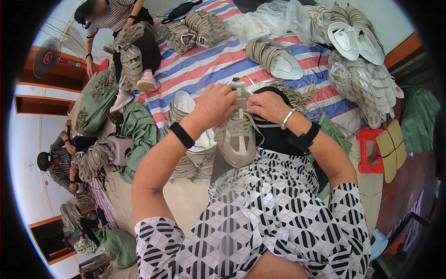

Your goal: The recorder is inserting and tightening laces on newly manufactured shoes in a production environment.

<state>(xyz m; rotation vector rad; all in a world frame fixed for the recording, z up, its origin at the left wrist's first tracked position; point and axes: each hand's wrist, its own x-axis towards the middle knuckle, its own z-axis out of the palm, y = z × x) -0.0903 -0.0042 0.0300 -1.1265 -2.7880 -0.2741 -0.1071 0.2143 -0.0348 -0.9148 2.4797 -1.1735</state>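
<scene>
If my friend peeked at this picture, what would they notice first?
Probably the beige shoe in the middle, with the left hand and right hand at its far end. The black-and-white clothing below it and the red, white and blue striped sheet behind it might come next, then the bright red plastic frame at right.

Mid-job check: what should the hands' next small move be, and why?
Probably draw the slack lace snug with the right hand, the left hand steadying the sneaker: both hands are at its tongue, and a length of lace hangs loose along its right side.
</scene>
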